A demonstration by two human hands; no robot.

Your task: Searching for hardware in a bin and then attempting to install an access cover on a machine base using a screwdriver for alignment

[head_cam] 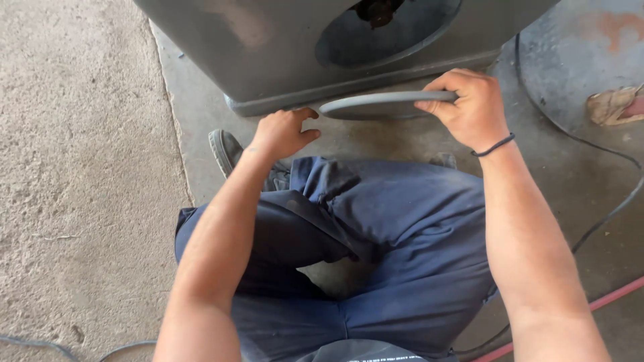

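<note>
- Right grip first: my right hand [469,107] is curled tight around the right end of a flat grey oval panel [382,105], fingers over its top edge and thumb beneath, a dark band on the wrist.
- Left grip: my left hand [285,132] is loosely folded, fingertips bent toward the panel's left tip and just beside it; I cannot tell whether they touch it, and it holds nothing that I can see.
- Nearest to me are my own knees in dark blue work trousers [376,241], crouched, with a worn shoe [225,149] showing just left of the left wrist.
- The oval panel lies almost level, held just off the concrete floor [87,167], right below the lower edge of a big grey metal housing [282,53].
- Farther up, that housing shows an oval opening [396,30] of much the same shape as the panel, with a dark rusty part inside it.
- My judgement: the panel is off the opening and in hand, so it is neither seated nor fastened; everything about fitting it there is left undone.
- Off to the right, a black cable [604,221] and a red hose [604,298] run across the floor, and a crumpled rag [614,106] lies near the far edge.
</note>
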